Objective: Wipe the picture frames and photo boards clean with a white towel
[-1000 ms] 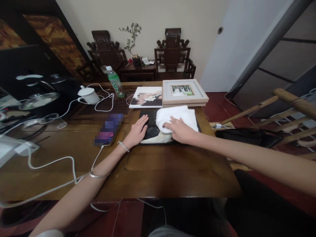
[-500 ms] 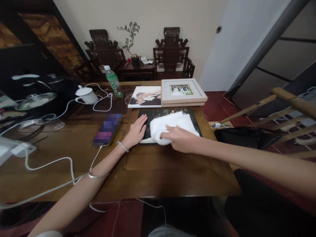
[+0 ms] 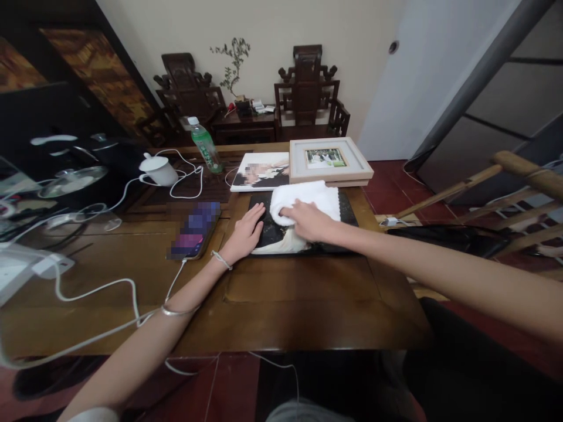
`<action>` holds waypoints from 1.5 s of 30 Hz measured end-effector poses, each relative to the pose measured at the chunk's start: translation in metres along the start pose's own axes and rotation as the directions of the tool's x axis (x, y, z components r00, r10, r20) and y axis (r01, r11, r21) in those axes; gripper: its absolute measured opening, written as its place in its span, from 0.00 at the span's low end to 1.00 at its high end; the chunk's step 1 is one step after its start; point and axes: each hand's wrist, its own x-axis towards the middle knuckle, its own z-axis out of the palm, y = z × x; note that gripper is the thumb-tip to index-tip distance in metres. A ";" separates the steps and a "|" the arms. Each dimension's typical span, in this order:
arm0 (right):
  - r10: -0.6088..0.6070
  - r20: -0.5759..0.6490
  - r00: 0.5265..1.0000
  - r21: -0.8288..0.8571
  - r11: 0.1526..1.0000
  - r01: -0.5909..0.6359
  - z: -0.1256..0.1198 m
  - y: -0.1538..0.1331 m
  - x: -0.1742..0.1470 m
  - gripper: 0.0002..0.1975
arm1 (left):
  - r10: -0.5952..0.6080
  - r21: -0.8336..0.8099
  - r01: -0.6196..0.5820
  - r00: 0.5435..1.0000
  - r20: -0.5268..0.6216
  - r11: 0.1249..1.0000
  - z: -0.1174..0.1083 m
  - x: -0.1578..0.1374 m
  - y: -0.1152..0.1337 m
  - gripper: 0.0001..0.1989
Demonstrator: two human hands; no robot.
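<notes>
A dark photo panel (image 3: 349,234) with a pale, dress-like shape in its lower part lies flat on the wooden table. My left hand (image 3: 247,231) rests along the panel's left edge, fingers stretched out and holding nothing. On the panel's upper part lies a folded white cloth (image 3: 323,198). My right hand (image 3: 310,220) grips the near side of this cloth and presses it down, with some fingertips tucked into its fold. The cloth hides the top of the panel.
Behind the panel lie a white-edged photo print (image 3: 259,173) and a wooden picture frame (image 3: 328,158). Leftward are a phone (image 3: 196,230) on a white cable, a lidded white cup (image 3: 158,171), a green-labelled bottle (image 3: 206,146) and a pot (image 3: 73,181). A wooden chair (image 3: 457,184) stands right.
My right hand has moved the white cloth away from me, toward the panel's far edge, uncovering more of the pale lower part. My left hand stays on the left edge.
</notes>
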 end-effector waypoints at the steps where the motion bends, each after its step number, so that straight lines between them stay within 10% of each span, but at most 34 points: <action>1: -0.007 0.021 1.000 -0.001 1.000 0.007 0.003 -0.008 -0.011 0.32 | 0.000 0.002 0.000 1.000 0.001 1.000 0.000 0.000 0.000 0.24; 11: -0.252 0.185 0.950 0.044 0.968 0.248 0.016 -0.050 -0.093 0.32 | -0.028 0.015 0.028 0.999 0.017 1.000 -0.001 0.000 0.003 0.25; 25: -0.092 0.018 0.996 -0.014 0.996 0.092 -0.009 0.012 0.015 0.31 | -0.024 -0.009 0.024 1.000 0.006 1.000 0.001 -0.001 0.001 0.25; 32: -0.014 0.010 1.000 -0.004 1.000 0.014 0.005 -0.018 0.009 0.32 | -0.038 -0.115 0.026 0.994 -0.102 0.993 -0.004 0.001 0.010 0.26; 38: -0.283 0.061 0.957 0.012 0.959 0.283 0.021 -0.042 -0.022 0.30 | -0.126 -0.222 0.056 0.940 -0.318 0.973 -0.012 -0.001 0.022 0.31; 45: -0.478 0.093 0.873 0.034 0.878 0.477 0.020 -0.036 -0.053 0.27 | -0.137 -0.251 0.062 0.946 -0.293 0.966 -0.010 -0.002 0.022 0.33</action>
